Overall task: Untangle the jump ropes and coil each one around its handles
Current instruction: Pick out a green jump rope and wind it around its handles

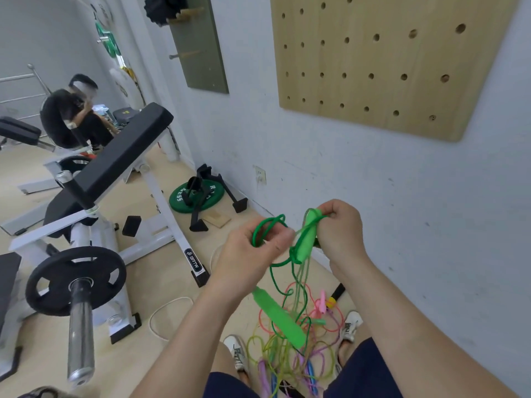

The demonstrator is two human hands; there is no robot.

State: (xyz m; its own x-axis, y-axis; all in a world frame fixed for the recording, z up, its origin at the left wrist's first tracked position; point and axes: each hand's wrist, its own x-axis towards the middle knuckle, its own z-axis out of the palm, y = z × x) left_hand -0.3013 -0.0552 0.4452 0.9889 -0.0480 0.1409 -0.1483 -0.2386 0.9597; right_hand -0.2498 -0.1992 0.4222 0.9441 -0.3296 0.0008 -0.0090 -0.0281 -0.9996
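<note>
The knees of a person in dark blue shorts (365,369) fill the bottom edge, and two bare forearms reach up from there into the middle of the view. The left hand (253,248) has its fingers curled around a few loops of a green jump rope (267,225), which arch above the knuckles. Just beside it, the right hand (340,228) pinches the top of one green handle (308,237), held almost upright, with cord crossing that top end. From the two hands, strands of the cord drop toward the floor (184,282). The second green handle (280,321) hangs tilted below the left wrist.

Under the hands, between two white shoes (238,351), a tangle of pink, yellow-green, purple and blue ropes (324,326) lies on the floor.

To the left stands a white-framed weight bench (120,156) with black pads and a black weight plate (74,280) on a steel bar. A green weight plate (184,196) lies near the wall. A wooden pegboard (388,67) hangs upper right. Far left, another person (71,116) sits in the background.
</note>
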